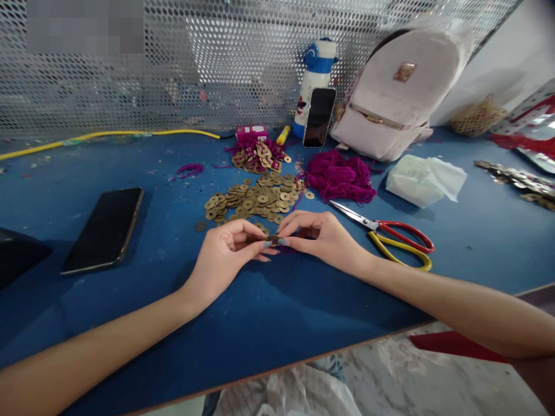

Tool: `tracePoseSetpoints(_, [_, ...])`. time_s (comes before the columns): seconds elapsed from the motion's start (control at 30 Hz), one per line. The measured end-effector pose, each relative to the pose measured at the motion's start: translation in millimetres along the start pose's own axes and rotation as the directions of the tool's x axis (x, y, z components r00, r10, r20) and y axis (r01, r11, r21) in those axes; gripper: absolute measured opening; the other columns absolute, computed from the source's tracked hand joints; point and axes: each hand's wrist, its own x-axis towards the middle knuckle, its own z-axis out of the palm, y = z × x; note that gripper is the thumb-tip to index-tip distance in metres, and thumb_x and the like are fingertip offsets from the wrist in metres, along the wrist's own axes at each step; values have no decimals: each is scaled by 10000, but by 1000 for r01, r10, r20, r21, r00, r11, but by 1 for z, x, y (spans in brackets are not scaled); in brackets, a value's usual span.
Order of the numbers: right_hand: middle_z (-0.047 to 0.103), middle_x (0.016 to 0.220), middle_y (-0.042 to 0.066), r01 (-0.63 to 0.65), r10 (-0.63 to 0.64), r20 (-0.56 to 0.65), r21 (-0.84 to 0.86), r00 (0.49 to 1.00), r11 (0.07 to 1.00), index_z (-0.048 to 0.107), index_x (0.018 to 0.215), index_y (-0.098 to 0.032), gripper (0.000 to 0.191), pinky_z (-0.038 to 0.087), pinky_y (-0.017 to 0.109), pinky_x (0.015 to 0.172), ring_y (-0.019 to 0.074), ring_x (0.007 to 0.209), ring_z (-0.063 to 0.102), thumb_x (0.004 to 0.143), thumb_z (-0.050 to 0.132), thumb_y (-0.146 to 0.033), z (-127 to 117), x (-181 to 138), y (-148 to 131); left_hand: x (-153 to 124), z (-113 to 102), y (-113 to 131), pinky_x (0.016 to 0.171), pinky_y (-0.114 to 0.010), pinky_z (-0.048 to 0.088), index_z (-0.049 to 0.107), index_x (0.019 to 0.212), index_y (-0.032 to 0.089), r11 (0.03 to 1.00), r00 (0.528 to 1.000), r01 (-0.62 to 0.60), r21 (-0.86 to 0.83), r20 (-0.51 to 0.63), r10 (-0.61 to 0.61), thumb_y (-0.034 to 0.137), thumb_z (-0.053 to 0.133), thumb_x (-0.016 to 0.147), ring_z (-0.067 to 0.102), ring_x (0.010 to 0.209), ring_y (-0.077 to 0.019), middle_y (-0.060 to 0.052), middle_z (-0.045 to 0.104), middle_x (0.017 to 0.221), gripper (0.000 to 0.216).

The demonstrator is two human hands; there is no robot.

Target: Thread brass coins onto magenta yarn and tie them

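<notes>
My left hand (236, 245) and my right hand (316, 234) meet just above the front of the blue table. Both pinch small brass-coloured coins (273, 238) between thumb and fingers, the fingertips almost touching. A bit of purple thread (286, 249) shows under the right fingertips; how it runs through the coins is hidden. Right behind the hands lies a loose heap of coins with holes in the middle (262, 198). Farther back is a pile of coins with purple thread tied on them (258, 155). A bundle of purple thread (340, 176) rests behind my right hand.
Scissors with red and yellow handles (401, 237) lie beside my right wrist. To the left is a black phone (106, 231). At the back stand a bottle (316, 69), a propped phone (319, 118) and a pale backpack (403, 98). A tissue pack (422, 180) sits on the right.
</notes>
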Motion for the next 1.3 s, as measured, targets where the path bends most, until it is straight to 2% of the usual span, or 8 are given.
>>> tracePoseSetpoints(0.23, [767, 830, 31, -93, 99, -64, 102, 993, 990, 787, 831, -193, 111, 553, 264, 706, 147, 760, 693, 779, 753, -285, -3, 2, 2, 0, -2, -1, 618, -227, 633, 621, 786, 134, 999, 1000, 4, -38, 12, -4, 142, 772, 748, 769, 678, -211, -11, 748, 673, 156])
tracePoseSetpoints(0.33, [762, 778, 21, -82, 89, -92, 82, 992, 993, 786, 838, -188, 113, 550, 241, 638, 125, 669, 676, 782, 750, -279, -5, 3, 2, 0, -2, 0, 608, -242, 633, 610, 774, 135, 999, 1000, 13, -35, 7, -13, 164, 788, 736, 769, 678, -228, -12, 737, 657, 184])
tracePoseSetpoints(0.5, [776, 857, 27, -65, 69, -70, 69, 995, 996, 774, 936, -194, 154, 582, 252, 695, 143, 761, 724, 801, 721, -242, -6, 4, 4, -1, -2, 2, 617, -283, 635, 614, 782, 143, 1000, 1000, 14, -1, 5, -14, 209, 800, 730, 769, 691, -248, -25, 737, 675, 205])
tracePoseSetpoints(0.63, [771, 840, 31, -59, 62, -81, 39, 995, 997, 769, 901, -184, 131, 575, 253, 660, 140, 724, 714, 793, 723, -243, -6, 4, 5, -1, -1, 2, 628, -308, 637, 613, 784, 148, 1000, 1000, 13, 14, 3, -13, 242, 812, 719, 767, 690, -255, -38, 743, 692, 230])
tracePoseSetpoints(0.77, [761, 814, 31, -82, 87, -72, 76, 994, 994, 733, 971, -173, 207, 560, 247, 638, 135, 696, 705, 784, 738, -260, -6, 4, 6, -1, -2, 1, 625, -308, 636, 610, 783, 149, 1000, 1000, 11, 17, 8, -11, 260, 816, 718, 767, 695, -256, -37, 740, 691, 243])
tracePoseSetpoints(0.83, [748, 783, 27, -78, 84, -73, 79, 994, 994, 724, 924, -165, 179, 553, 244, 634, 131, 683, 696, 776, 748, -263, -6, 5, 6, -1, -2, 1, 626, -305, 635, 609, 782, 149, 1000, 1000, 12, 18, 7, -13, 264, 818, 718, 767, 696, -255, -34, 737, 687, 246])
tracePoseSetpoints(0.97, [718, 738, 19, -26, 27, -66, 26, 997, 999, 727, 784, -162, 79, 539, 245, 633, 124, 667, 663, 777, 738, -240, -5, 5, 5, -1, -1, 1, 624, -295, 634, 608, 784, 147, 1000, 1000, 18, 11, 5, -18, 249, 812, 724, 768, 695, -249, -24, 731, 675, 236])
tracePoseSetpoints(1.3, [727, 807, 25, 48, -52, -26, -128, 998, 991, 720, 783, -181, 74, 494, 260, 642, 135, 707, 635, 827, 667, -210, 0, 2, 2, -1, 1, 3, 619, -273, 636, 611, 802, 147, 1000, 999, 10, 7, 41, -10, 202, 786, 745, 770, 691, -238, -30, 753, 704, 192])
